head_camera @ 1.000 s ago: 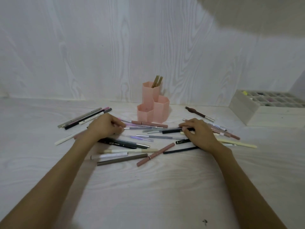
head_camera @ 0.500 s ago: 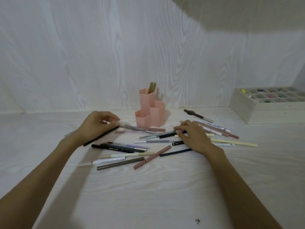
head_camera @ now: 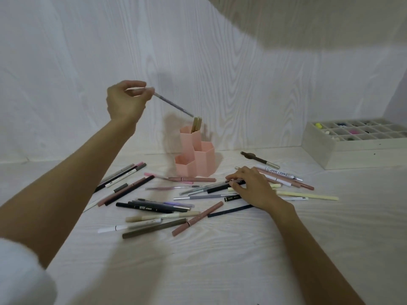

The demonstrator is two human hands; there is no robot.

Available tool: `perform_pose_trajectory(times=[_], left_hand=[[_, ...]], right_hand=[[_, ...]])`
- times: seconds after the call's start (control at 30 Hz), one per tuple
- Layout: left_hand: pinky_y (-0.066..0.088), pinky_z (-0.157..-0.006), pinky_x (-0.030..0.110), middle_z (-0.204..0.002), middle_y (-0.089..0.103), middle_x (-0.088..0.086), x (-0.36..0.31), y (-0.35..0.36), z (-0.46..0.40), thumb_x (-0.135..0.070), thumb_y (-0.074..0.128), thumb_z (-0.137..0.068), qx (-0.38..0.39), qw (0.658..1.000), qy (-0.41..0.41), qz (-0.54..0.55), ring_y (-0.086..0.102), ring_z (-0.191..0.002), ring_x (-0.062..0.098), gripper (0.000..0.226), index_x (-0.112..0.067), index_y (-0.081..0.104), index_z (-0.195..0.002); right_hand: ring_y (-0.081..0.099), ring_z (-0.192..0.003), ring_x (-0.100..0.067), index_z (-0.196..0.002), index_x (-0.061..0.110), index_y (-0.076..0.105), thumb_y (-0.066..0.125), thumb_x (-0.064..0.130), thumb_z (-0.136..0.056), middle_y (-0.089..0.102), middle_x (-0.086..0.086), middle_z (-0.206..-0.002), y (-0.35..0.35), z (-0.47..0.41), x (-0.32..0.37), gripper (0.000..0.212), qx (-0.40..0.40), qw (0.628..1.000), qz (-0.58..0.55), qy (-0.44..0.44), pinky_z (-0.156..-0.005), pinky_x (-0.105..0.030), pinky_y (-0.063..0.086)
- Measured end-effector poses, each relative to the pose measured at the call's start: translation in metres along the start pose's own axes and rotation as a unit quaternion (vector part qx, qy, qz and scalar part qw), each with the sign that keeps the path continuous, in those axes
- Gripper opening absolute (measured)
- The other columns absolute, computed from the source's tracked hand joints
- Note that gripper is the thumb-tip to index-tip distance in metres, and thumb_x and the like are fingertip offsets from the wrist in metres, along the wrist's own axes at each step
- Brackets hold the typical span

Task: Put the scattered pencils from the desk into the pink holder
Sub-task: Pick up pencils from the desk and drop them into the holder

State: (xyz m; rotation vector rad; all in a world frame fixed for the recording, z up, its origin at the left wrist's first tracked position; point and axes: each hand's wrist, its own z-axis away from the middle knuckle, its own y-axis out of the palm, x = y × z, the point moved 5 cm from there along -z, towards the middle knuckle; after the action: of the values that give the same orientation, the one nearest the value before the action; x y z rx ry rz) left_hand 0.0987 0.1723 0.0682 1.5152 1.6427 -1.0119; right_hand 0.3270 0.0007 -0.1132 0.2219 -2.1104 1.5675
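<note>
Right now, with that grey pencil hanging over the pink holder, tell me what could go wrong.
1. The left hand pinches the slim grey pencil at its far end, steeply tilted; its tip may catch the two tan sticks in the tallest cell and skip out.
2. A sideways knock could tip the pink hexagonal plastic holder.
3. The right hand rests on crossed pencils, fingers on a black pencil; lifting it may roll neighbours.

left hand (head_camera: 125,102) holding pencil (head_camera: 174,105), pink holder (head_camera: 196,155)
</note>
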Motion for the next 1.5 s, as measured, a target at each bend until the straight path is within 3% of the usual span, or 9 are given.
perform_pose_trajectory(times=[0.1, 0.3, 0.67, 0.83, 0.87, 0.97, 1.07, 1.17, 1.5], left_hand=[[0.055, -0.084, 0.034, -0.088, 0.072, -0.007, -0.006, 0.008, -0.002, -0.037, 0.076, -0.075, -0.023, 0.992, 0.043, -0.113, 0.068, -0.082, 0.006, 0.02, -0.028, 0.067, -0.09], [0.039, -0.06, 0.018, -0.085, 0.073, -0.008, -0.006, 0.026, 0.002, -0.042, 0.074, -0.075, 0.018, 0.97, 0.095, -0.221, 0.063, -0.076, 0.002, 0.02, -0.028, 0.069, -0.088], [0.041, -0.077, 0.026, -0.115, 0.07, -0.003, 0.034, 0.088, 0.022, -0.031, 0.052, -0.095, 0.173, 0.924, 0.117, -0.321, 0.062, -0.108, 0.017, 0.025, -0.025, 0.07, -0.111], [0.037, -0.085, 0.022, -0.116, 0.052, 0.001, 0.042, 0.104, 0.027, -0.031, 0.028, -0.103, 0.358, 0.914, 0.004, -0.192, 0.045, -0.109, 0.017, 0.029, -0.029, 0.057, -0.096], [0.034, -0.095, 0.023, -0.127, 0.048, 0.0, 0.043, 0.102, 0.027, -0.031, 0.027, -0.104, 0.367, 0.913, -0.013, -0.176, 0.042, -0.119, 0.017, 0.029, -0.03, 0.055, -0.109], [0.019, -0.112, 0.029, -0.156, 0.024, 0.001, 0.042, 0.089, 0.02, -0.029, 0.028, -0.104, 0.323, 0.93, -0.014, -0.177, 0.023, -0.143, 0.018, 0.046, -0.017, 0.027, -0.148], [0.027, -0.103, 0.026, -0.145, 0.044, -0.001, 0.042, 0.06, 0.027, -0.025, 0.04, -0.101, 0.214, 0.959, 0.057, -0.177, 0.038, -0.134, 0.015, 0.04, -0.018, 0.044, -0.139], [0.035, -0.092, 0.027, -0.125, 0.06, -0.005, 0.061, 0.019, 0.06, -0.025, 0.05, -0.095, 0.117, 0.966, 0.111, -0.204, 0.05, -0.118, 0.013, 0.028, -0.027, 0.06, -0.121], [0.048, -0.09, 0.035, -0.111, 0.068, -0.009, 0.147, -0.026, 0.112, -0.025, 0.06, -0.089, 0.183, 0.947, 0.05, -0.261, 0.059, -0.107, 0.013, 0.02, -0.031, 0.067, -0.107]], right_hand=[[0.042, -0.113, -0.019, -0.117, 0.028, 0.061, 0.05, 0.034, -0.095, 0.055, 0.002, -0.113, 0.0, -0.001, -0.001, 0.026, -0.006, 1.0, -0.007, -0.001, -0.095, -0.037, 0.036], [0.042, -0.112, -0.018, -0.117, 0.027, 0.063, 0.049, 0.033, -0.095, 0.055, 0.002, -0.114, 0.001, -0.002, -0.003, 0.027, -0.017, 1.0, -0.01, -0.002, -0.093, -0.036, 0.036], [0.041, -0.109, -0.016, -0.116, 0.028, 0.064, 0.051, 0.034, -0.094, 0.054, 0.003, -0.113, 0.002, -0.001, -0.002, 0.027, -0.025, 1.0, -0.007, -0.014, -0.091, -0.029, 0.036], [0.04, -0.108, -0.015, -0.107, 0.027, 0.064, 0.053, 0.031, -0.093, 0.054, 0.003, -0.109, 0.001, -0.001, 0.0, 0.019, -0.008, 0.999, -0.028, -0.017, -0.091, -0.03, 0.035], [0.041, -0.107, -0.015, -0.106, 0.026, 0.063, 0.053, 0.03, -0.093, 0.054, 0.004, -0.108, 0.0, 0.0, 0.0, 0.017, -0.006, 0.999, -0.032, -0.019, -0.089, -0.03, 0.034], [0.043, -0.106, -0.015, -0.104, 0.023, 0.061, 0.054, 0.028, -0.092, 0.055, 0.008, -0.104, 0.0, 0.0, 0.0, 0.014, -0.003, 0.999, -0.048, -0.016, -0.09, -0.03, 0.034], [0.044, -0.111, -0.016, -0.109, 0.024, 0.061, 0.054, 0.028, -0.093, 0.058, 0.008, -0.102, 0.001, -0.002, -0.002, 0.018, 0.01, 0.999, -0.053, -0.009, -0.099, -0.033, 0.032], [0.042, -0.112, -0.015, -0.114, 0.024, 0.064, 0.053, 0.029, -0.093, 0.057, 0.006, -0.101, 0.001, -0.004, 0.0, 0.024, 0.039, 0.998, -0.052, -0.005, -0.091, -0.03, 0.035], [0.053, -0.087, -0.002, -0.095, 0.029, 0.071, 0.063, 0.024, -0.088, 0.06, 0.01, -0.093, -0.004, -0.008, 0.004, 0.012, 0.04, 0.99, -0.136, 0.017, -0.071, -0.012, 0.037]])
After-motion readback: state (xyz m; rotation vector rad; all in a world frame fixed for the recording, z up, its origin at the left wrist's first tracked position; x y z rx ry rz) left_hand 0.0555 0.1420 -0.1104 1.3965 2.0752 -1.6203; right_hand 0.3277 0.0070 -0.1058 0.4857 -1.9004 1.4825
